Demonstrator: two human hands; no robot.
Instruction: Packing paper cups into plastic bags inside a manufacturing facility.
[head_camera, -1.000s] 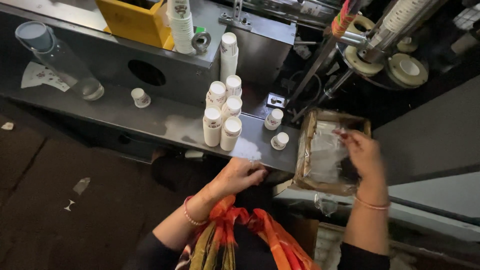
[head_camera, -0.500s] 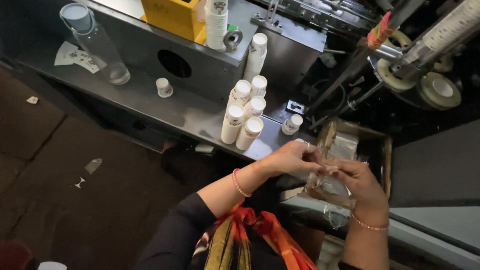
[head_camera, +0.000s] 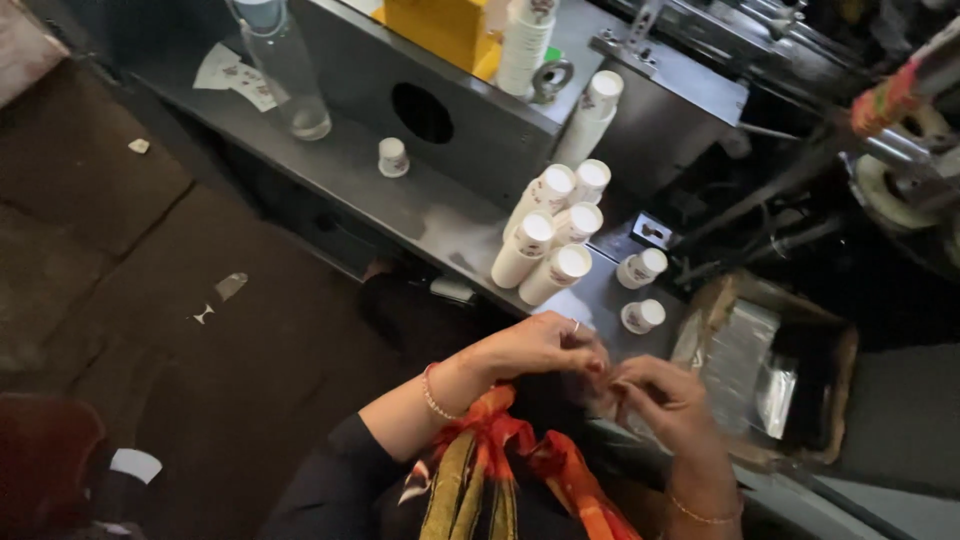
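Above grey shelf (head_camera: 400, 205), clear film (head_camera: 600, 395) between fingers (head_camera: 598, 366).

Person in dark top, orange scarf, bangles on both wrists.
Left hand (head_camera: 535, 345): thin beaded bracelet (head_camera: 431, 392) at wrist, ring (head_camera: 575, 325) on a finger, dark sleeve (head_camera: 330, 480) to mid-forearm. Right hand (head_camera: 665, 400): thin gold bangle (head_camera: 700, 515). Scarf (head_camera: 500, 470) is orange-red with olive-gold stripes, draped at chest.
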